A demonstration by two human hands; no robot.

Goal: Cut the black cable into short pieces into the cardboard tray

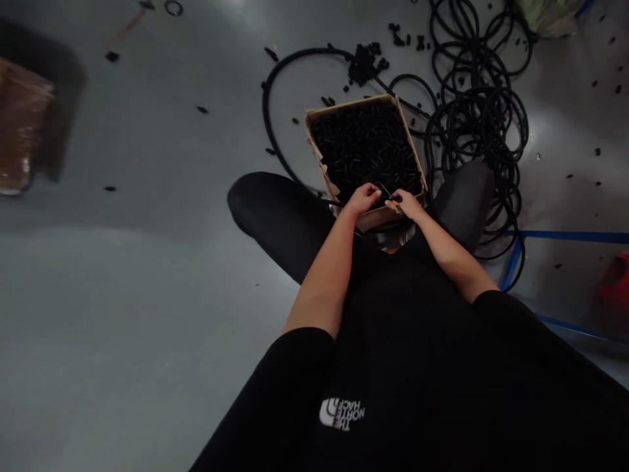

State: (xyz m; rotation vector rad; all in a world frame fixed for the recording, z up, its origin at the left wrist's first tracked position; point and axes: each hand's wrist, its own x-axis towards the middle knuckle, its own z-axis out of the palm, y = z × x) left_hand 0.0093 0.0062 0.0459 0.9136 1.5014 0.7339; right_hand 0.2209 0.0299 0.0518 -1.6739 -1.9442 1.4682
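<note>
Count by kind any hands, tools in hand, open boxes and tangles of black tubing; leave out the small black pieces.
Hands: 2 (left hand, right hand)
Tool with orange part: 1
Open box: 1
Tangle of black tubing: 1
Total: 5

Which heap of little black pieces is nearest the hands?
The big heap of short black pieces in the open tan cardboard box, by the left hand and right hand; the smaller black heap lies on the grey floor beyond.

Orange-handled tool [395, 204], too small to tell exactly
</note>
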